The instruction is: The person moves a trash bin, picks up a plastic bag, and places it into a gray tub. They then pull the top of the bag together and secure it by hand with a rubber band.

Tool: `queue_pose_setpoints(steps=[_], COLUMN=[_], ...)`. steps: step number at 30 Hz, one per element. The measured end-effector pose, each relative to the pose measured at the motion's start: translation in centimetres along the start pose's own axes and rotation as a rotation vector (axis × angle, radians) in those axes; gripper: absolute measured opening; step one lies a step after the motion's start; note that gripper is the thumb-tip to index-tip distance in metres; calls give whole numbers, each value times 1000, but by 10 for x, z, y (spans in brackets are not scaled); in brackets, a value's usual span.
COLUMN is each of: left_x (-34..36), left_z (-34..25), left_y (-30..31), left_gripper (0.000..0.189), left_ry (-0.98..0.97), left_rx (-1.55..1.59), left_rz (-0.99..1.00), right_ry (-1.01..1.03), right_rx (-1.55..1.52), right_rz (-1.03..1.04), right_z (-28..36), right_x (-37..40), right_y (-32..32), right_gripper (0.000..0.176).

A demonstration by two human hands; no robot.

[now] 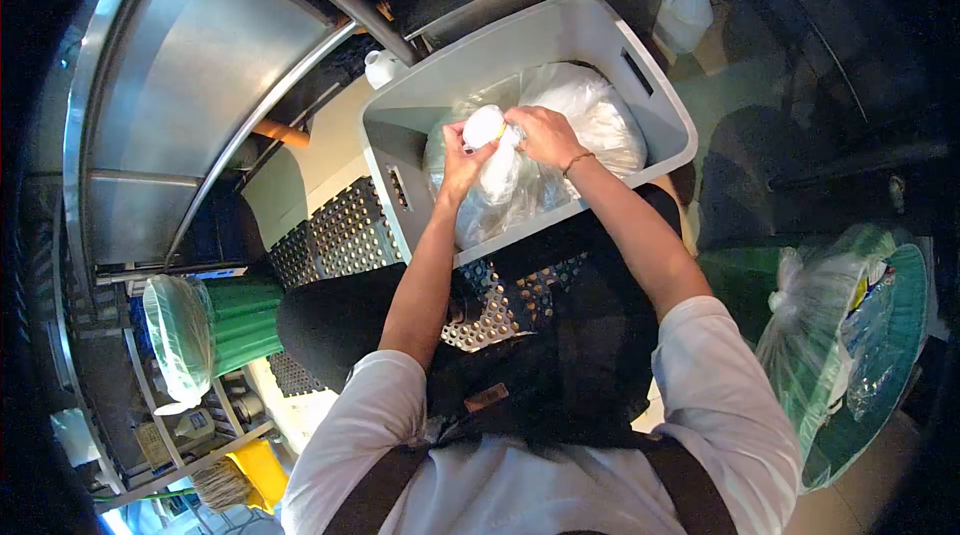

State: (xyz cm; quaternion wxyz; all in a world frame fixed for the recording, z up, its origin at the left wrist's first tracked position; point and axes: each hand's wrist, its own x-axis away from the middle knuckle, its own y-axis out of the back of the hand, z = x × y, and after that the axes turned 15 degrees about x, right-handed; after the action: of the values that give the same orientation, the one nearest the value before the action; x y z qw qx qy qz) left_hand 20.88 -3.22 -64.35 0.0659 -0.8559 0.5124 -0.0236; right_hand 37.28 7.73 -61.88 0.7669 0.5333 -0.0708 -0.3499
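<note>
A large grey plastic bin (pixel 377 140) stands in front of me with clear plastic bags (pixel 610 125) inside, their contents whitish. Above them, my left hand (pixel 462 163) is closed on a small white round object (pixel 484 126) with a bit of yellow at its edge; I cannot make out its kind. Close beside it, my right hand (pixel 545 135) has its fingers pinched together at a gathered piece of clear plastic. White bunched plastic (pixel 498 178) hangs just below both hands.
A lined green bin (pixel 240 320) lies to the left, and another green bin (pixel 905 355) with a bag of rubbish is at right. Metal shelving (pixel 195 95) rises at left. White jugs (pixel 688 10) stand behind the grey bin. A perforated black mat (pixel 350 230) covers the floor.
</note>
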Motion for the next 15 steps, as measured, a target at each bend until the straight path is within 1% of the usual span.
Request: queue_pose_setpoints(steps=[2,4,5,7,8,9,10,11,12,14,15], left_x=[-2,-8,-7,-3,-4,-3,-4,-6,-9,-14,-12], left_z=[2,-4,-3,-8,-11,-14,-19,-24,-26,-29,-36], left_y=[6,17,18,14,12,12,13,13,15,18,16], left_gripper=[44,45,45,50,52,52,53,54,54,54,54], left_ry=[-38,288,288,357,416,418,473,527,528,638,637], left_rx=[-33,375,374,4,63,65,43,22,23,-77,-78], left_rz=[2,-72,-72,-87,-64,-65,43,153,153,365,364], right_ry=[7,15,21,27,41,55,55,50,44,46,49], right_rx=[25,49,31,14,24,34,34,21,7,-16,-39], right_rz=[39,78,99,121,85,49,50,115,181,163,141], right_z=[-2,-2,-2,-3,-2,0,1,1,0,0,-2], right_x=[0,0,0,1,3,3,3,2,2,3,3], right_y=[-2,-1,-1,-2,-4,-3,0,3,4,5,3], right_gripper=[37,38,40,42,39,36,36,32,29,27,25])
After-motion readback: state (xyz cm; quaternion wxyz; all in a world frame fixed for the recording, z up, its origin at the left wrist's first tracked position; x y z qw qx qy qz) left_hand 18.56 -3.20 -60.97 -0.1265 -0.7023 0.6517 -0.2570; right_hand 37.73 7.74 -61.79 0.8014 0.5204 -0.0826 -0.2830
